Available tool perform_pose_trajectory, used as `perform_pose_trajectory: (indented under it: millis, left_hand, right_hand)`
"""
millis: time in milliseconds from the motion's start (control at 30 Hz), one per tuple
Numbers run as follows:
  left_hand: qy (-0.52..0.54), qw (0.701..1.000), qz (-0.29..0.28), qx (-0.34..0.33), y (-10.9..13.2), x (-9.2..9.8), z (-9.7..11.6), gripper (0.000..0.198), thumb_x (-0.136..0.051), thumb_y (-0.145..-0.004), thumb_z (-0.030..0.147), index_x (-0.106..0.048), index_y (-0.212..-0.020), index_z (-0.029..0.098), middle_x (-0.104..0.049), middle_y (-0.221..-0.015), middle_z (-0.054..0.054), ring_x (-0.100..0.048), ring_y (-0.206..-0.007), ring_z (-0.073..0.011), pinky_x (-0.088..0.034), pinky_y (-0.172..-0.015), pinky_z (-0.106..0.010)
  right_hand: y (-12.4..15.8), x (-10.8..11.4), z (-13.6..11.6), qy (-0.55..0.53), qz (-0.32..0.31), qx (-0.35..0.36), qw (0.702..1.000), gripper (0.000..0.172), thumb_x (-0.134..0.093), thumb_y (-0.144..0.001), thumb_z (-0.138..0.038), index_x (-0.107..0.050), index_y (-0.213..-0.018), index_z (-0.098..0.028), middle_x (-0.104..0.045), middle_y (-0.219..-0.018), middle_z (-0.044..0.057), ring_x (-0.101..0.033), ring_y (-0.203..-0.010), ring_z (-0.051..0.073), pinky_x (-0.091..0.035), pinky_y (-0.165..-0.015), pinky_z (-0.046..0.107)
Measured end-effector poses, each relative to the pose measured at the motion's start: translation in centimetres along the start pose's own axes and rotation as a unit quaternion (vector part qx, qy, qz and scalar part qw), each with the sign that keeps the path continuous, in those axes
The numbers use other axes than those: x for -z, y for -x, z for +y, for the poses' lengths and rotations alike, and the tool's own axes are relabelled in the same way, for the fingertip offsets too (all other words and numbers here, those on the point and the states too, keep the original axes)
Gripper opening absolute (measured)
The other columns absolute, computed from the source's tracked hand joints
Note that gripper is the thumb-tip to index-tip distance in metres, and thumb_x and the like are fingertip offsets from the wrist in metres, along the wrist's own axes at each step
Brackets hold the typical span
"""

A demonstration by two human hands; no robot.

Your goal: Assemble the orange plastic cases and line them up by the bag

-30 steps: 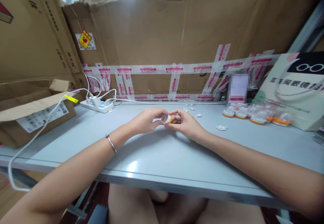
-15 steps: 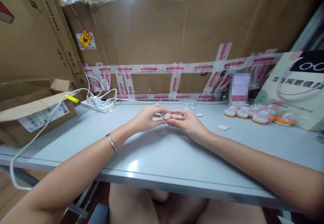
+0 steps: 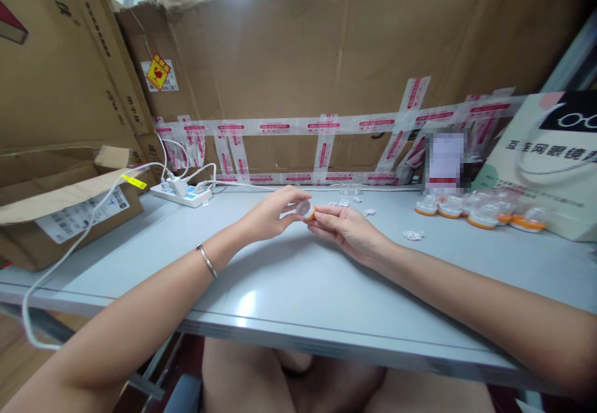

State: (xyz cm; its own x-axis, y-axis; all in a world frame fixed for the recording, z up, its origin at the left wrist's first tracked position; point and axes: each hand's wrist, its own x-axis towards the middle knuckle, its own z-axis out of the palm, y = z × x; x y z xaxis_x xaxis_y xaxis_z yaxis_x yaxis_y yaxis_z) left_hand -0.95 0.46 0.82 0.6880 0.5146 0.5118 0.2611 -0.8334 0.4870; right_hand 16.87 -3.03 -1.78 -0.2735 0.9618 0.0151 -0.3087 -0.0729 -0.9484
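Observation:
Over the middle of the grey table [image 3: 280, 288], a small round piece with a clear top and an orange rim [image 3: 306, 210] is held between both hands. My left hand [image 3: 275, 214] grips its clear side between thumb and fingers. The fingertips of my right hand [image 3: 345, 229] pinch its orange rim from the right. Several small white pieces [image 3: 413, 236] lie on the table to the right, some just behind my right hand. Further right stand several clear-topped pieces with orange rims [image 3: 483, 217].
A white power strip [image 3: 181, 195] with cables sits at the back left, beside an open cardboard box [image 3: 69, 214]. Large taped cardboard [image 3: 280, 58] stands along the back edge. A printed bag [image 3: 550, 164] leans at the right.
The held piece has tilted, so its round clear face now shows more. My right fingers have drawn down and together around the rim. The view has shifted slightly.

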Motion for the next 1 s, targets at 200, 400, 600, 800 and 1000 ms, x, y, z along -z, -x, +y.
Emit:
perform_pose_trajectory:
  millis: [200, 400, 600, 800, 1000]
  left_hand:
    - [-0.078, 0.995, -0.001, -0.059, -0.1, 0.4, 0.4, 0.022, -0.047, -0.082, 0.014, -0.053, -0.102, 0.017, -0.054, -0.100, -0.009, -0.053, -0.092, -0.0141, -0.046, -0.082, -0.030]
    - [-0.008, 0.999, 0.029, -0.042, 0.0, 0.2, 0.0, 0.023, -0.050, -0.080, 0.017, -0.053, -0.103, 0.014, -0.053, -0.100, -0.009, -0.054, -0.095, -0.0142, -0.047, -0.085, -0.029]
    - [0.078, 0.996, 0.048, 0.009, -0.2, 0.3, 0.1, 0.024, -0.057, -0.077, 0.022, -0.059, -0.098, 0.012, -0.057, -0.095, -0.009, -0.059, -0.089, -0.0151, -0.049, -0.082, -0.029]
    - [0.109, 0.991, 0.057, 0.055, -0.3, 0.6, 0.5, 0.025, -0.058, -0.075, 0.029, -0.061, -0.091, 0.009, -0.062, -0.088, -0.009, -0.060, -0.081, -0.0148, -0.049, -0.077, -0.029]
    - [0.117, 0.988, 0.050, 0.085, -0.4, 0.5, 1.0, 0.029, -0.060, -0.073, 0.030, -0.059, -0.092, 0.008, -0.063, -0.089, -0.010, -0.060, -0.079, -0.0150, -0.050, -0.076, -0.030]
  right_hand:
    - [-0.1, 0.2, -0.1, -0.035, -0.005, -0.007, 0.999, 0.012, -0.058, -0.075, -0.017, -0.067, -0.082, -0.017, -0.069, -0.092, 0.004, -0.062, -0.093, 0.014, -0.044, -0.094, 0.028]
    - [0.1, -0.1, -0.4, -0.062, -0.017, 0.008, 0.998, 0.013, -0.056, -0.077, -0.019, -0.067, -0.085, -0.017, -0.068, -0.097, 0.005, -0.060, -0.098, 0.015, -0.043, -0.095, 0.029]
    - [0.5, -0.5, -0.9, -0.059, -0.016, -0.020, 0.998, 0.017, -0.054, -0.080, -0.021, -0.065, -0.091, -0.016, -0.068, -0.099, 0.006, -0.061, -0.098, 0.016, -0.045, -0.094, 0.028]
    - [0.8, -0.9, -1.3, -0.082, -0.012, -0.046, 0.996, 0.016, -0.052, -0.082, -0.020, -0.067, -0.081, -0.015, -0.070, -0.091, 0.005, -0.063, -0.092, 0.015, -0.048, -0.091, 0.026]
    - [0.9, -1.0, -1.5, -0.102, -0.011, -0.048, 0.994, 0.016, -0.053, -0.081, -0.019, -0.067, -0.082, -0.012, -0.070, -0.088, 0.007, -0.064, -0.088, 0.014, -0.047, -0.090, 0.027]
